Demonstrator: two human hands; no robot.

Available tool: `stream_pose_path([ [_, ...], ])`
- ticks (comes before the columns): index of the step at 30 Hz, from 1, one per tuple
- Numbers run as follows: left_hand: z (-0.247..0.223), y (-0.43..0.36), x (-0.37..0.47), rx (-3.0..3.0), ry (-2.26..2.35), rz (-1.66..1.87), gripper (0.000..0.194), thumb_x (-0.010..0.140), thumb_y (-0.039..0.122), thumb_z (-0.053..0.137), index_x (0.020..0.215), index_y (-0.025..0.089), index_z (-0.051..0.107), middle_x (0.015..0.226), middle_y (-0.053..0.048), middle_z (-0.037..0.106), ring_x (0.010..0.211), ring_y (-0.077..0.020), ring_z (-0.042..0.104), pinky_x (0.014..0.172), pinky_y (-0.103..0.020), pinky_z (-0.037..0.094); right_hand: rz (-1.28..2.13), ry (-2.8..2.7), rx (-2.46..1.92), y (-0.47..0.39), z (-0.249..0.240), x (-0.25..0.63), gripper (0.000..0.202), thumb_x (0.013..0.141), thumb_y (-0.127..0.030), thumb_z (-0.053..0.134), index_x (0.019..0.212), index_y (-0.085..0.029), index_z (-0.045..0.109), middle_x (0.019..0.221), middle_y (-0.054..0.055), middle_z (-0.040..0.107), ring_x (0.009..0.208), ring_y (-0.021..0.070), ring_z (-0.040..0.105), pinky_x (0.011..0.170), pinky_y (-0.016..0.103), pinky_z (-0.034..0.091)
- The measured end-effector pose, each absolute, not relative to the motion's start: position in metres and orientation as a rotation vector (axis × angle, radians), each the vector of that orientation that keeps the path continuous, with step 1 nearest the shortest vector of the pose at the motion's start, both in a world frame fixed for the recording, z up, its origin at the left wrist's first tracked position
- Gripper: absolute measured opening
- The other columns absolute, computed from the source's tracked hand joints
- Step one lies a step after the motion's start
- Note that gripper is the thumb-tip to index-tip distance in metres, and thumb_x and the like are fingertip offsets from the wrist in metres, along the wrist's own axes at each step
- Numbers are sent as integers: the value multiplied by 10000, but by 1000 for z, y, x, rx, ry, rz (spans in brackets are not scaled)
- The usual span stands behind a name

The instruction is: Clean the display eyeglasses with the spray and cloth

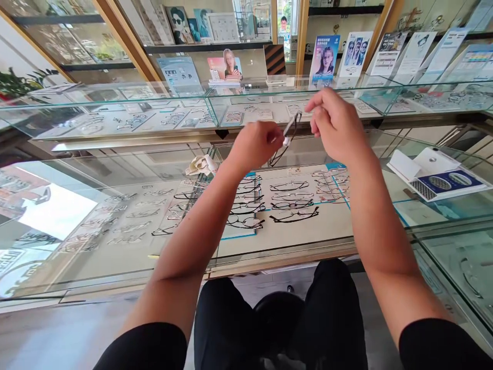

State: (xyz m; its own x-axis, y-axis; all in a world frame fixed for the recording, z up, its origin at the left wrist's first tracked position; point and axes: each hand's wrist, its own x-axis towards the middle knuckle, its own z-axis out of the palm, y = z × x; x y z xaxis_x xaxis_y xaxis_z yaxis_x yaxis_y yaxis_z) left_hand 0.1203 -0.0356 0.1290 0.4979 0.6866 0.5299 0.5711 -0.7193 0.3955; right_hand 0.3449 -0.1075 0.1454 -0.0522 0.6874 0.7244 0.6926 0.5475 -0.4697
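Note:
Above the glass counter, my left hand pinches a pair of dark-framed eyeglasses by one side. A small white piece, perhaps a tag, shows on them near the fingertips. My right hand hovers just right of the eyeglasses, its index finger bent towards them and a small gap between. Its fingers are partly curled and apart, and I see nothing in them. Below the hands, rows of eyeglasses lie inside the counter. A crumpled beige cloth rests beside my left forearm.
An opened white case or box with a dark blue panel sits on the counter at right. A raised glass showcase runs along the back, with a blue poster card and other cards standing behind it. Daylight reflects in the glass at left.

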Motion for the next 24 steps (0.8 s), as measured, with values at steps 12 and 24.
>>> stream_pose_path([
  [12, 81, -10, 182, 3034, 1188, -287, 371, 1010, 205, 569, 1259, 201, 844, 1240, -173, 842, 1116, -347, 772, 925, -430, 547, -10, -1345, -1385, -53, 13, 426, 463, 1167, -656, 389, 950, -279, 548, 748, 0, 530, 675, 213, 464, 741, 396, 400],
  [24, 79, -16, 179, 2984, 1247, -361, 365, 1061, 273, 559, 1310, 198, 816, 1250, -178, 829, 1119, -337, 772, 904, -405, 538, 106, -1422, -1440, -47, 8, 427, 769, 1012, -993, 210, 661, -314, 298, 586, -7, 343, 576, 201, 334, 628, 415, 317],
])
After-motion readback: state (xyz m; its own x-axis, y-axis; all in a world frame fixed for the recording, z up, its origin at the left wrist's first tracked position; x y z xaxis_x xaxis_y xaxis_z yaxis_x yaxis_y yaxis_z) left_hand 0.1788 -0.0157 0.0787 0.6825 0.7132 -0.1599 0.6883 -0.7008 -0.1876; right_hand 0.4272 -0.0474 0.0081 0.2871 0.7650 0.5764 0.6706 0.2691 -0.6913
